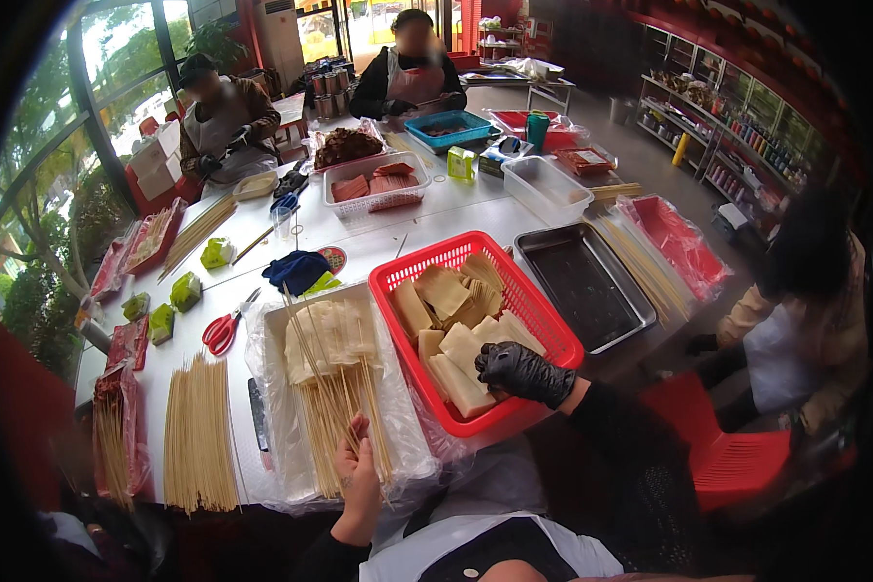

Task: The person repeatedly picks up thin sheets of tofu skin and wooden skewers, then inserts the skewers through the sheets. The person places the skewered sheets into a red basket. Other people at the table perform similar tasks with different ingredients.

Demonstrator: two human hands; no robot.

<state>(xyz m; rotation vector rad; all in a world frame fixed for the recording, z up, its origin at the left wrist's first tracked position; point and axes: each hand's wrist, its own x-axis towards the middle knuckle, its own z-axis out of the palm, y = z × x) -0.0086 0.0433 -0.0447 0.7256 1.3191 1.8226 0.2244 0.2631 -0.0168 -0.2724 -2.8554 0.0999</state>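
Observation:
My bare left hand (356, 465) pinches a few bamboo skewers (320, 364) that fan upward over a plastic-lined tray (407, 436). Rows of skewered pale sheets (331, 335), apparently bean curd, lie in that tray, their sticks pointing towards me. To the right, a red plastic basket (564, 349) holds stacks of folded bean curd sheets (458, 349). My right hand (527, 375), in a black glove, rests with curled fingers on the stack nearest the basket's right side. Its fingertips are partly hidden, so whether it grips a sheet is unclear.
Left of the tray lie a bundle of bamboo skewers (200, 433) and red-handled scissors (222, 333). A steel tray (586, 284) stands right of the basket. Farther off is a white basket of sliced meat (375, 200). Several people sit around; a red chair (731, 455) is at right.

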